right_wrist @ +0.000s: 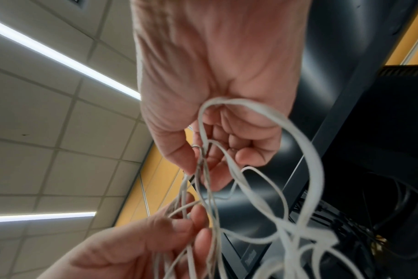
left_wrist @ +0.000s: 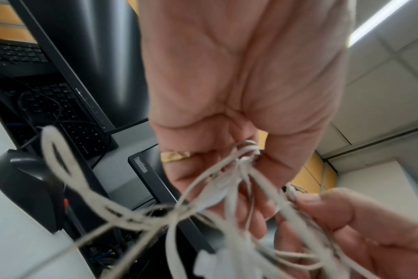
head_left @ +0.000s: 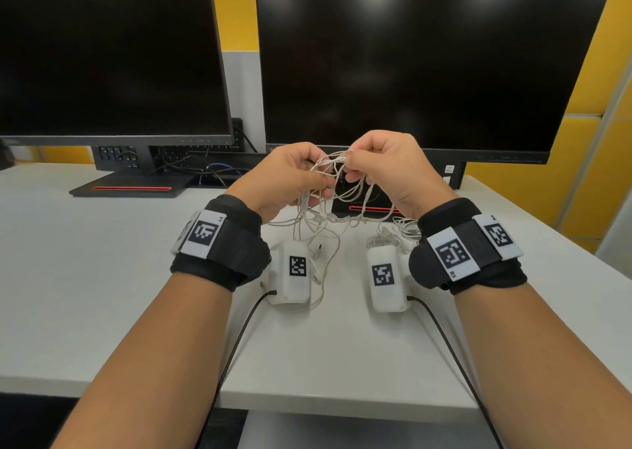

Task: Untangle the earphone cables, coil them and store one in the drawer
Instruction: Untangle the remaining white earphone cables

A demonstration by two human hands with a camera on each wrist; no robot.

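A tangle of white earphone cables (head_left: 337,182) hangs in the air between both hands, above the white desk (head_left: 102,277). My left hand (head_left: 294,175) pinches strands of the tangle (left_wrist: 246,169) between thumb and curled fingers. My right hand (head_left: 376,165) pinches the top of the same tangle (right_wrist: 203,160) with thumb and forefinger; loose loops (right_wrist: 298,151) fall below it. Cable ends and a plug (head_left: 319,247) trail down onto the desk. Another small heap of white cable (head_left: 393,236) lies on the desk under my right wrist. No drawer is in view.
Two dark monitors (head_left: 410,55) stand close behind the hands, their bases (head_left: 130,189) on the desk. Keyboards and black and blue cables (head_left: 191,165) lie behind. Two white tagged boxes (head_left: 294,271) hang below my wrists with black leads. The desk's front edge (head_left: 307,404) is near me.
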